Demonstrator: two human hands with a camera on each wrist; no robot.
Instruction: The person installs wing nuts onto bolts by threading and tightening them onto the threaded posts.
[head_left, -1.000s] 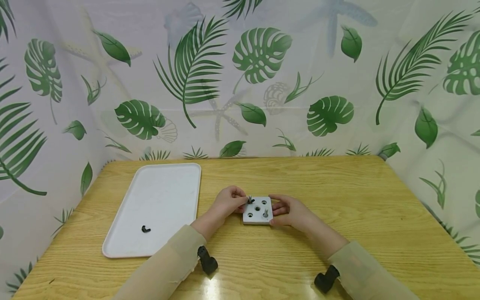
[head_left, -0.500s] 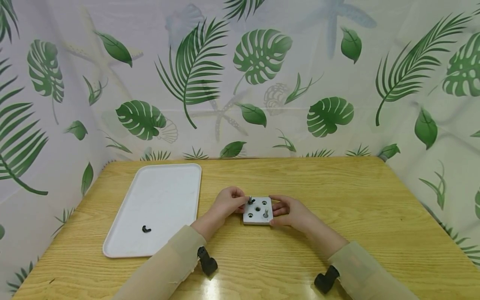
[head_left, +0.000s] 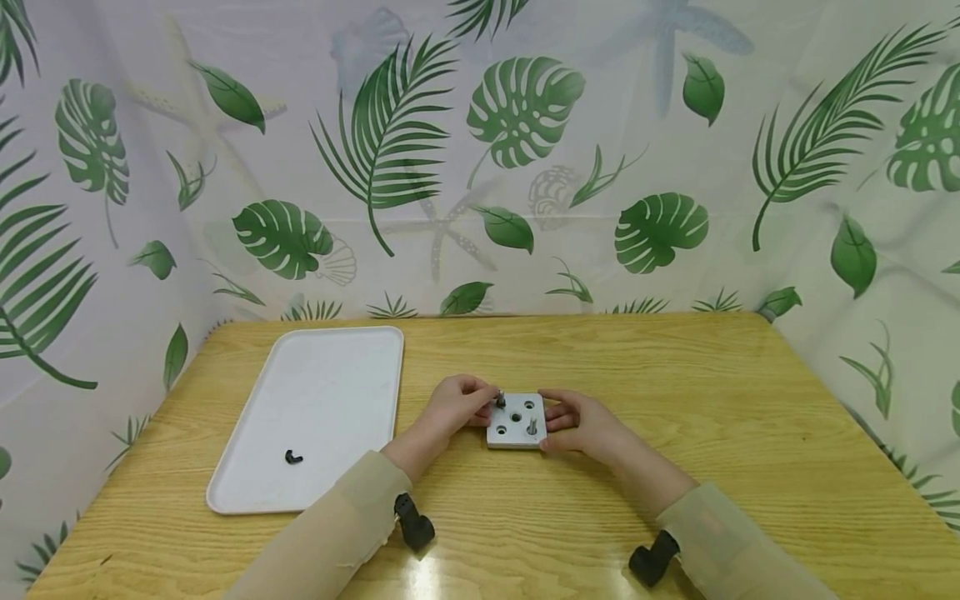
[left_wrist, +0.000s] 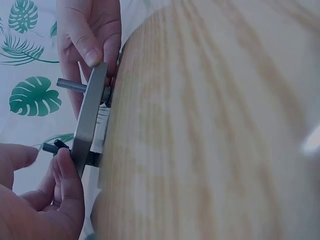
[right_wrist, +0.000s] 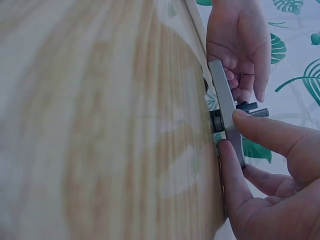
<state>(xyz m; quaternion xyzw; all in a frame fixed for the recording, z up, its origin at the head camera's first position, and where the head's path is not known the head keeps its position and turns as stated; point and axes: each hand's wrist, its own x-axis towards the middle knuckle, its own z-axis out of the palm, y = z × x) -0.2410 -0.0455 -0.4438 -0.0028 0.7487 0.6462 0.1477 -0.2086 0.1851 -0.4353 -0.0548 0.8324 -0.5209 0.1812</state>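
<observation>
A square metal plate (head_left: 514, 420) with several holes lies mid-table, two threaded bolts standing up through it. My right hand (head_left: 587, 427) grips the plate's right edge, thumb (right_wrist: 260, 127) on the top face and fingers (right_wrist: 232, 170) at the side and below. At the far-left bolt (left_wrist: 50, 148), my left hand (head_left: 453, 406) has its fingers curled against a small black wing nut (left_wrist: 61, 144); its thumb is beside the bolt's end. The near-right bolt (head_left: 532, 426) carries no nut on top. In both wrist views, dark bolt heads show under the plate.
A white tray (head_left: 330, 375) lies on the left of the wooden table (head_left: 675, 375), with one more black wing nut (head_left: 293, 457) on it. A leaf-printed cloth (head_left: 570, 275) hangs behind the table and at both sides.
The wing nut's black arm, visible right of the far-left bolt earlier, has turned out of sight there. My left thumb and fingers have shifted slightly. The right hand and the plate stay put.
</observation>
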